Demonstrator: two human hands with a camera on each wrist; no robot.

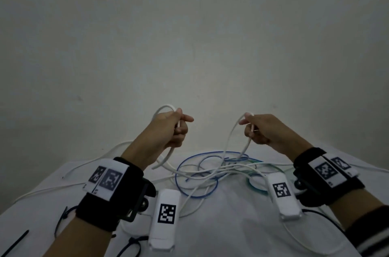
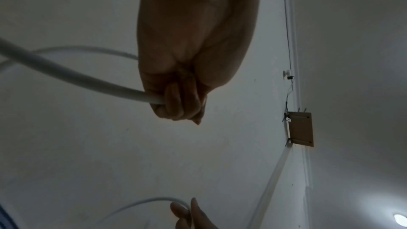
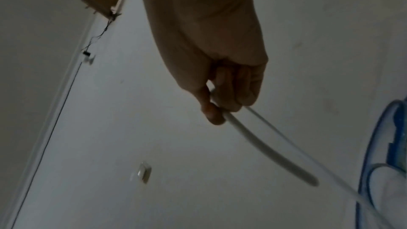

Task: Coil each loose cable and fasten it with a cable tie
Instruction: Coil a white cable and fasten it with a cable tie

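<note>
At the far left of the white table (image 1: 231, 225) we see black cable ties (image 1: 130, 246) lying loose near the front edge. Our left hand (image 1: 168, 128) is raised above the table, its fingers curled into a fist around a thick white cable (image 2: 72, 77), which arcs over the knuckles and hangs down toward the table. Between our hands, on the table, lies a tangle of thin white cables and a blue cable (image 1: 196, 172) in loose loops. Our right hand (image 1: 263, 130) is also lifted, thumb and curled fingers pinching a white cable (image 3: 264, 147) whose short free end (image 3: 312, 183) dangles below the fist.
</note>
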